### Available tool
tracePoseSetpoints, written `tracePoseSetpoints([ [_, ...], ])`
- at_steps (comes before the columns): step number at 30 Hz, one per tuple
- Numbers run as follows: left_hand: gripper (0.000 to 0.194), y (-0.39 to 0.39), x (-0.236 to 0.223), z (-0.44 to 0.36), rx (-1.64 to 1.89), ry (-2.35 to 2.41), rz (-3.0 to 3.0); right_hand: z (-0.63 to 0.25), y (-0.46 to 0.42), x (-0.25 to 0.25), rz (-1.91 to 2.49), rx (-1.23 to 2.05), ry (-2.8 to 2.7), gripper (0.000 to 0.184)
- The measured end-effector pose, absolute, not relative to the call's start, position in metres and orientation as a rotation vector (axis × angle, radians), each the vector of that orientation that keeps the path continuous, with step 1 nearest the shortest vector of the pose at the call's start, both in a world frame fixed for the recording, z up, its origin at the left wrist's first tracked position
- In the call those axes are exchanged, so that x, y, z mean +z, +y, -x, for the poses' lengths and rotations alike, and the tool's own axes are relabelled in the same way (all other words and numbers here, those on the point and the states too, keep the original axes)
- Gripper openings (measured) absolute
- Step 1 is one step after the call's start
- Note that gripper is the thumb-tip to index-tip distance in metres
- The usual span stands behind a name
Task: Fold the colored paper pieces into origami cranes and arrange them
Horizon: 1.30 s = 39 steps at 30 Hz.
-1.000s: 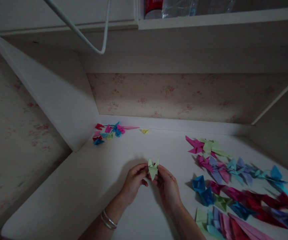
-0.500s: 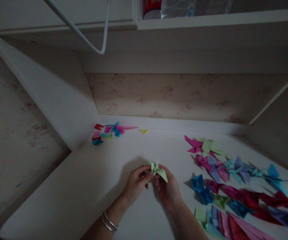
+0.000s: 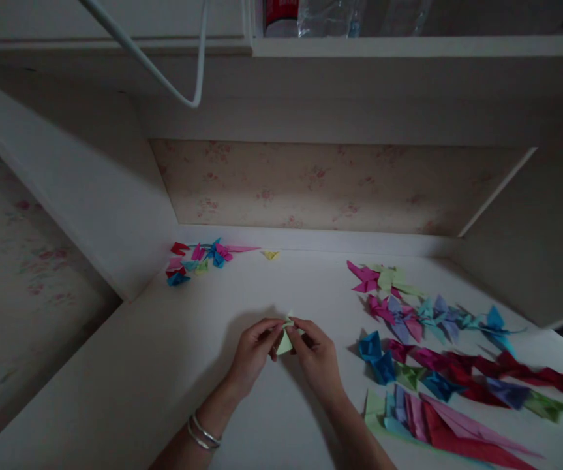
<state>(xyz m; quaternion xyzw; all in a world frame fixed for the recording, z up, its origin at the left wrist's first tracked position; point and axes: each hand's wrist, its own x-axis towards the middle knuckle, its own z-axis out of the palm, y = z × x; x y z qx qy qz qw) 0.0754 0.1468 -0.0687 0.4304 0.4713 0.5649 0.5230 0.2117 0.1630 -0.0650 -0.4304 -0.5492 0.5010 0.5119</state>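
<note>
Hands sit close together over the white desk (image 3: 139,391) — on my feed the left hand (image 3: 256,349) and right hand (image 3: 318,359) both pinch one pale-green folded paper (image 3: 284,344), partly covering it. Rows of coloured folded papers (image 3: 383,369) spread to the right; a smaller cluster (image 3: 178,279) lies back left. A pale bent tube (image 3: 164,83) crosses my upper view. On the shelf (image 3: 408,47), a red container (image 3: 282,10) is cut off — I can't read its label.

Pale green folded paper (image 3: 285,344), yellow paper triangle (image 3: 270,255), silver bangles (image 3: 205,433), white desk (image 3: 139,365), pink-flowered cream wallpaper (image 3: 291,189)
</note>
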Motion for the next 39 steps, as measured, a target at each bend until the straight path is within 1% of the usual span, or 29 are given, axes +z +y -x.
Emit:
tracePoseSetpoints([
  [3, 0.036, 0.146, -0.066, -0.076, 1.334, 1.108, -1.025, -0.219, 0.161, -0.064, 1.121, 1.208, -1.305, 0.033],
  [6, 0.038, 0.144, -0.065, -0.077, 1.315, 1.106, -1.011, -0.237, 0.163, -0.052, 1.144, 1.12, -1.517, 0.027],
  [11, 0.044, 0.144, -0.065, -0.08, 1.235, 1.127, -1.013, -0.287, 0.189, -0.012, 1.234, 0.75, -2.08, 0.021],
  [15, 0.044, 0.146, -0.071, -0.08, 1.186, 1.16, -1.056, -0.33, 0.226, 0.007, 1.338, 0.462, -2.326, 0.022],
  [19, 0.039, 0.147, -0.074, -0.079, 1.14, 1.156, -1.095, -0.362, 0.26, 0.003, 1.47, 0.356, -2.372, 0.023],
  [24, 0.034, 0.147, -0.076, -0.076, 1.096, 1.16, -1.117, -0.379, 0.284, -0.012, 1.558, 0.256, -2.446, 0.022],
  [31, 0.028, 0.148, -0.074, -0.076, 1.075, 1.161, -1.125, -0.384, 0.295, -0.023, 1.651, 0.099, -2.544, 0.02],
  [39, 0.031, 0.149, -0.076, -0.076, 1.073, 1.161, -1.141, -0.385, 0.295, -0.021, 1.731, 0.057, -2.544, 0.023],
])
